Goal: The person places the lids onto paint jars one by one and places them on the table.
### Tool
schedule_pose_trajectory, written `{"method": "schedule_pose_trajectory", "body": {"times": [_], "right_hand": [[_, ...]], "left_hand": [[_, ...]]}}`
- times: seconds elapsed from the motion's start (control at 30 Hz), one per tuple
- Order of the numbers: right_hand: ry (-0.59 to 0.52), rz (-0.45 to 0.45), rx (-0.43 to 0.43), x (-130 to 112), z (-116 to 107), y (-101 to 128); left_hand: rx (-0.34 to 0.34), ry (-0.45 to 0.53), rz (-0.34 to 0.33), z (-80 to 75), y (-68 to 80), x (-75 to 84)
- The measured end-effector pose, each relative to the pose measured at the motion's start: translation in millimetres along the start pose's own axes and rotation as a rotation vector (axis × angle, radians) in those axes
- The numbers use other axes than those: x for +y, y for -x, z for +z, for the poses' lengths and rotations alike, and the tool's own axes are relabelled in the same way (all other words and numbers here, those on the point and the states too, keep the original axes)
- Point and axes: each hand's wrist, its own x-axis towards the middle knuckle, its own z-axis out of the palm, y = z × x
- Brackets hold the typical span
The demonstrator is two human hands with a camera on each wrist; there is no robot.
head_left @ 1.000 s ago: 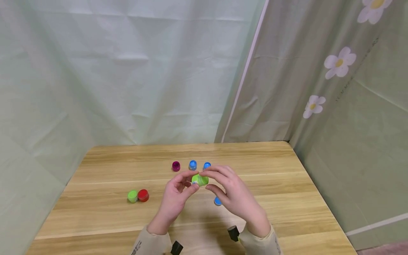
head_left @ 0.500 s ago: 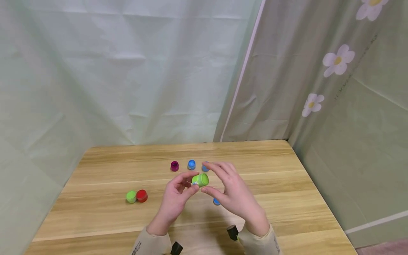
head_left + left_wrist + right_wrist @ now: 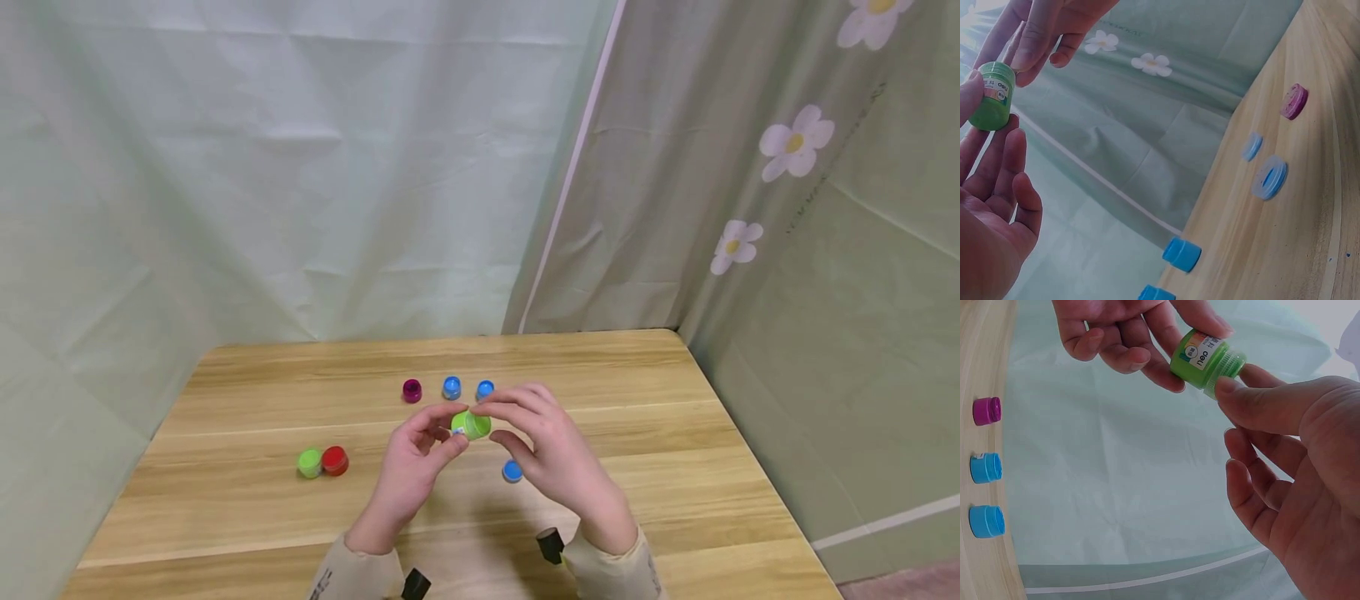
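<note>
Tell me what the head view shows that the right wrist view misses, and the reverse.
Only the head view shows the wooden table, a green jar touching a red jar, and a blue cap lying near the right hand. Only the right wrist view shows the printed label on the held green jar and the ribbed lid the right fingers pinch. Both show the left hand gripping that jar, plus a purple jar and two blue jars.

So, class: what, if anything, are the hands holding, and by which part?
A small green jar is held above the table. The left hand pinches its body; the right hand has its fingers on the ridged lid end.
</note>
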Motion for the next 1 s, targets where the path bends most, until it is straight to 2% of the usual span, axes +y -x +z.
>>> {"method": "schedule_pose_trajectory", "body": {"times": [0.33, 0.73, 0.83, 1.0], "right_hand": [[-0.002, 0.088, -0.037, -1.4, -1.3, 0.8], [-0.010, 0.152, -0.018, -3.2, -0.2, 1.5], [-0.007, 0.139, -0.026, -3.1, -1.0, 1.7], [-0.014, 0.060, -0.035, -1.9, -1.7, 0.9]], "left_hand": [[0.003, -0.001, -0.018, -0.1, -0.2, 1.3], [-0.009, 0.003, -0.003, 1.6, 1.1, 0.1], [-0.012, 0.005, -0.001, 2.2, 1.4, 0.1], [-0.021, 0.003, 0.009, 2.3, 1.8, 1.0]]}}
